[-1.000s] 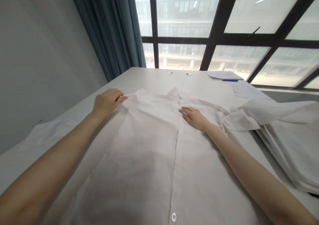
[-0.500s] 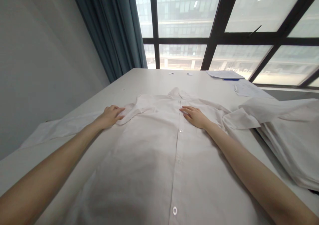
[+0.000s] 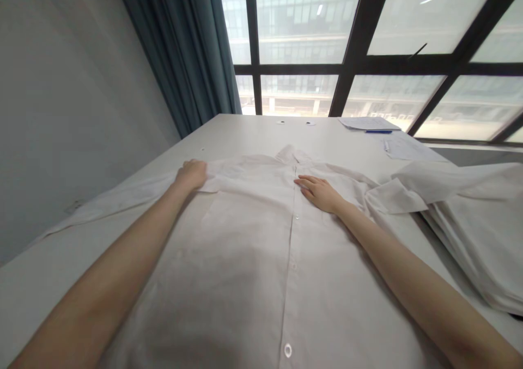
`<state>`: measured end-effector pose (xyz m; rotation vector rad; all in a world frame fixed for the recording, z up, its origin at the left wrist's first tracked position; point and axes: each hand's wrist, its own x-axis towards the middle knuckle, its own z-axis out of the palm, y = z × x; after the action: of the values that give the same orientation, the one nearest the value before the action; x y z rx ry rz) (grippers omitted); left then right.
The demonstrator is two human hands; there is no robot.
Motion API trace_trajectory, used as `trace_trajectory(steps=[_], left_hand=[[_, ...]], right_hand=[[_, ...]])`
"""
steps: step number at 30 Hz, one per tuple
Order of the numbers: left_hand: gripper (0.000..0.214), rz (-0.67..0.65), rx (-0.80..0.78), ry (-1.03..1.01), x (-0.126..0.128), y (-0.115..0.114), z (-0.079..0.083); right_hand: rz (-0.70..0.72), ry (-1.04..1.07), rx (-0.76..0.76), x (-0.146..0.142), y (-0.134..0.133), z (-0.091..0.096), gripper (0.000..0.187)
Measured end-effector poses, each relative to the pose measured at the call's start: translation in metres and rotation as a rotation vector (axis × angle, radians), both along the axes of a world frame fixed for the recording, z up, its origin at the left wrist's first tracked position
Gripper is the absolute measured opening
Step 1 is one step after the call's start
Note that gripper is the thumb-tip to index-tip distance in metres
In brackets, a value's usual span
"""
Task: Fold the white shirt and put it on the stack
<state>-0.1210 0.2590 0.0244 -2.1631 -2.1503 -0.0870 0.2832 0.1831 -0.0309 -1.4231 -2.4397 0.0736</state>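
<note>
Spreading the white button-front cloth shirt [image 3: 245,238] flat, the left hand [image 3: 191,174] clenches its shoulder while the right hand [image 3: 321,192] presses open-palmed on its chest; an even outward tug seems needed.

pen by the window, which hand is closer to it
Right. The right hand lies flat on the shirt, toward the pen; the left hand grips the shirt's other shoulder, farther off.
</note>
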Motion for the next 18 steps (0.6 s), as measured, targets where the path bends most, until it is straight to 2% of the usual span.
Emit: trace_trajectory(steps=[2,5,8,11,13,18], left_hand=[[0.043,-0.097,0.025,-0.025,0.046,-0.002,-0.006],[0.044,-0.275,0.020,-0.058,0.112,-0.016,-0.024],[0.053,-0.350,-0.001,-0.063,0.152,-0.034,-0.043],[0.057,-0.372,-0.022,-0.060,0.160,-0.043,-0.051],[0.057,-0.380,-0.038,-0.057,0.156,-0.043,-0.051],[0.060,-0.378,-0.056,-0.053,0.152,-0.040,-0.049]], right_hand=[[0.002,0.004,0.000,0.000,0.000,0.000,0.043],[-0.004,0.016,0.001,0.000,0.000,0.000,0.042],[-0.033,0.036,0.004,-0.001,0.001,0.000,0.039],[-0.148,0.053,0.016,0.006,0.004,0.003,0.036],[-0.292,0.052,0.033,0.019,0.006,0.007,0.038],[-0.670,-0.026,0.008,0.077,0.011,0.021,0.033]])
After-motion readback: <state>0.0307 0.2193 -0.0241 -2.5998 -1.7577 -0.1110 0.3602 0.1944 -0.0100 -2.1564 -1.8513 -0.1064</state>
